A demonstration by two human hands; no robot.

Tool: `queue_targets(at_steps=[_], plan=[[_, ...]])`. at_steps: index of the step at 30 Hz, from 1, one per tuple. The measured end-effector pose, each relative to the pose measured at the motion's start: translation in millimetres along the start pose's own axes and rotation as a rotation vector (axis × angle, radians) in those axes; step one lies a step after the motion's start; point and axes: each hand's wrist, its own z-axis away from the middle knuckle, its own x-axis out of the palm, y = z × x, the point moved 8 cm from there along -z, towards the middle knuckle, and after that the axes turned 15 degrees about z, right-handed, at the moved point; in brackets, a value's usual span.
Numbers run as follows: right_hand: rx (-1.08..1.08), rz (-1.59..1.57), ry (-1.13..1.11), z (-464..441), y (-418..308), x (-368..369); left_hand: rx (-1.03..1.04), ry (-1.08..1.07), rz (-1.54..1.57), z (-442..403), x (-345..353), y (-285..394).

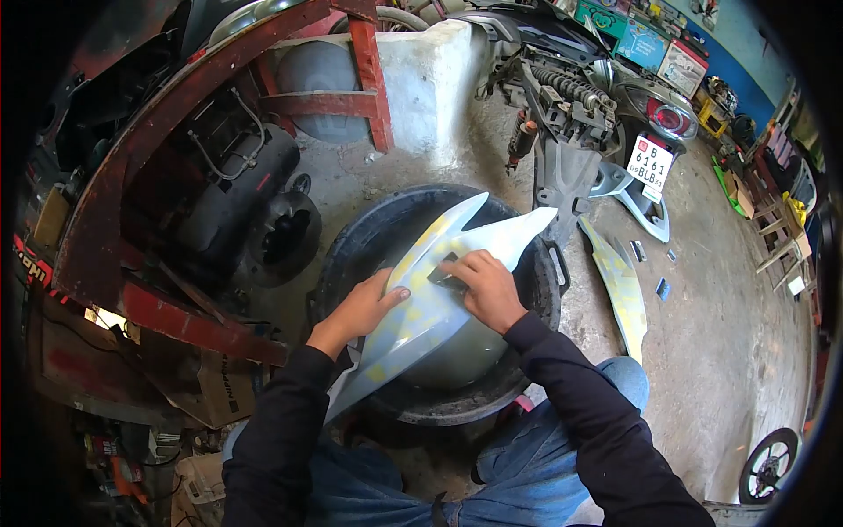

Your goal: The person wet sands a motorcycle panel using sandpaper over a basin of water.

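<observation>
A pale blue-white motorcycle fairing panel [413, 321] with yellowish patches is held tilted over a large black tub [439, 413]. Cloudy water [474, 356] stands in the tub below it. My left hand [360, 307] grips the panel's left edge, thumb on top and fingers hidden behind. With bent fingers, my right hand [486, 285] presses a small dark piece of sandpaper [446, 272] against the panel's face near its middle.
A second patchy panel [619, 281] lies on the concrete floor at right, beside small blue and dark scraps [663, 288]. A partly stripped motorcycle [571, 114] stands ahead. At left are a red frame [140, 132], a black tank [228, 193] and a cardboard box [219, 386].
</observation>
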Motion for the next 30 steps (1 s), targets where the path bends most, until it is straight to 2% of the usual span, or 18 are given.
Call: queue_targets(at_steps=[2, 8, 12, 14, 17, 20, 24, 30], plan=[[-0.123, 0.218, 0.025, 2, -8, 0, -0.022, -0.011, -0.012, -1, 1, 1], [-0.034, 0.358, -0.061, 4, -11, 19, -0.105, -0.016, 0.013, -11, 0, -13], [0.081, 0.366, -0.201, -1, -6, 23, -0.153, 0.011, 0.038, -13, -1, -15], [-0.022, 0.324, -0.063, 2, -17, 18, -0.148, 0.019, 0.024, -14, 0, -17], [-0.044, 0.263, -0.072, 10, -6, 17, -0.128, 0.024, 0.015, -16, -1, -20], [0.042, 0.253, 0.031, 9, 19, 12, -0.116, 0.043, 0.009, -16, 2, -22], [-0.039, 0.168, 0.066, 14, 3, 15, -0.101, 0.143, -0.068, -13, 1, -18], [0.046, 0.106, 0.027, 11, 19, 19, -0.050, 0.212, -0.073, -16, 2, -17]])
